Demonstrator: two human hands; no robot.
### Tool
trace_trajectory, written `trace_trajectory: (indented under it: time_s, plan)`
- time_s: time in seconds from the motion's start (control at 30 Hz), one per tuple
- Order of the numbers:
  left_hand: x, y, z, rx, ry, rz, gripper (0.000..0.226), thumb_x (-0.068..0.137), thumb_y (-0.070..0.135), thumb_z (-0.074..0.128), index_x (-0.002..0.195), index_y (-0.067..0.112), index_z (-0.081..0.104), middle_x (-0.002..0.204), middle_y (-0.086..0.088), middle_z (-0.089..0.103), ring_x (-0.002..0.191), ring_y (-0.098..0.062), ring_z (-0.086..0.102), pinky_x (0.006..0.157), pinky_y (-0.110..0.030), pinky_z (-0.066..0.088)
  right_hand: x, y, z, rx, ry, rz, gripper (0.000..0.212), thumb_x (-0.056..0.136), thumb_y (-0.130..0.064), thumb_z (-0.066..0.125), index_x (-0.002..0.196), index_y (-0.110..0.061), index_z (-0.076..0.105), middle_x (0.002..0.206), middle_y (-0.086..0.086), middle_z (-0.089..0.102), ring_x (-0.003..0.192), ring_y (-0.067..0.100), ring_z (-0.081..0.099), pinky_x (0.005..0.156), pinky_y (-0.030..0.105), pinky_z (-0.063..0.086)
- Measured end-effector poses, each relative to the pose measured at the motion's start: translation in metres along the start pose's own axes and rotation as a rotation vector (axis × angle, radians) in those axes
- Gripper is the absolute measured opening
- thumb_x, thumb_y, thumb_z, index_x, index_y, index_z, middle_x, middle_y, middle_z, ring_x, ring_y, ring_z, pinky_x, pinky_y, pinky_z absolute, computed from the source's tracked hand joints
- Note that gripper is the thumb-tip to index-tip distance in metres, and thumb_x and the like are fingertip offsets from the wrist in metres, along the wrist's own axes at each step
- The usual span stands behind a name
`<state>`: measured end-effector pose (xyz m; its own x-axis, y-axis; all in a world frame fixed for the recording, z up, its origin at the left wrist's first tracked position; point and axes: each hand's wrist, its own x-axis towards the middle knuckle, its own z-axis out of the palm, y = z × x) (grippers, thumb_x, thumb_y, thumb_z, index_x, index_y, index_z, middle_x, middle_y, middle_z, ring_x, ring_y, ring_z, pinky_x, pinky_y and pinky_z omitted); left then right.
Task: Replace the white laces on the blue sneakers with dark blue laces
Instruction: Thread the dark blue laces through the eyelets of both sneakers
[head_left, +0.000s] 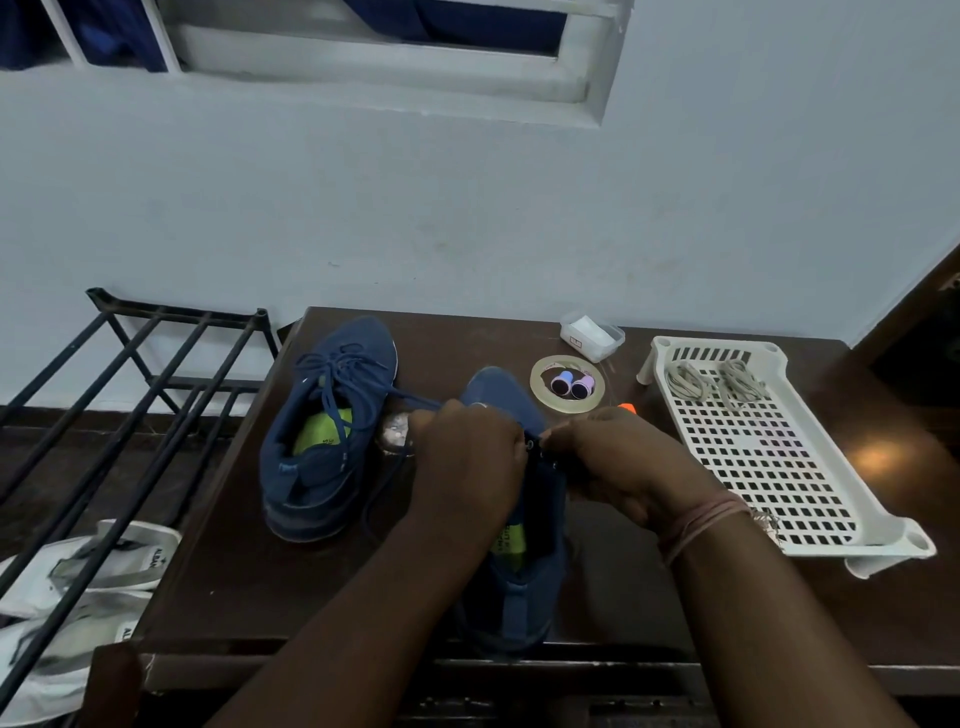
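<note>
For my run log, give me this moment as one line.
left shoe: dark laces in | right shoe: both hands at eyelets, threading | white laces: in tray

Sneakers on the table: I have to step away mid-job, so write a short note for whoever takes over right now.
Left hand and right hand both pinch the dark blue lace at the eyelets of the near sneaker. Far sneaker sits left on the table, already laced dark blue. The removed white laces lie bundled in the white tray.
Done: one shoe, old laces out.
Left: finish threading the near sneaker; how far it has got is hidden by the hands.
</note>
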<state>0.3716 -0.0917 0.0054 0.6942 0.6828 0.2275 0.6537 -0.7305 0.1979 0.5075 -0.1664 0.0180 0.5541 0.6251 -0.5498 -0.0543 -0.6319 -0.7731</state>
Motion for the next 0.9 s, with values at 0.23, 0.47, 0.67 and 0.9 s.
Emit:
trace_trajectory:
  time_s: [0.23,0.47,0.67,0.9]
  plan:
    - [0.004,-0.008,0.015,-0.53,-0.048,-0.17,0.025,0.083,0.038,0.056,0.104,0.033,0.068,0.083,0.01,0.071,0.091,-0.015,0.066,0.088,-0.046,0.05,-0.003,0.003,0.006,0.073,-0.042,-0.042,0.027,0.098,-0.022,0.058,0.104,0.002,0.068,0.105,0.03,0.068,0.081,0.034,0.059,0.07,0.04,0.053]
    - [0.004,-0.026,-0.006,-0.681,0.008,-0.288,0.006,0.088,0.025,0.068,0.092,0.03,0.068,0.101,0.006,0.058,0.081,-0.001,0.059,0.067,-0.013,0.041,-0.009,-0.009,0.011,0.52,0.197,-0.212,0.012,0.086,-0.01,0.063,0.093,-0.002,0.057,0.073,0.011,0.059,0.059,0.018,0.06,0.054,0.029,0.053]
    - [-0.005,-0.045,-0.016,-0.639,-0.085,-0.329,0.01,0.092,0.022,0.059,0.086,0.029,0.064,0.085,0.012,0.064,0.075,-0.001,0.059,0.059,-0.019,0.041,-0.017,-0.018,-0.008,0.377,0.846,-0.692,0.009,0.099,-0.017,0.048,0.104,-0.011,0.052,0.094,-0.007,0.061,0.077,-0.009,0.057,0.071,0.007,0.041]
    - [-0.008,-0.052,-0.015,-0.572,-0.224,-0.325,0.016,0.095,0.036,0.06,0.082,0.027,0.065,0.079,0.012,0.066,0.071,0.0,0.06,0.058,-0.02,0.041,-0.011,-0.003,0.013,-0.447,0.11,-0.298,0.024,0.096,-0.023,0.059,0.074,-0.013,0.061,0.069,0.001,0.064,0.06,0.013,0.06,0.057,0.024,0.043]
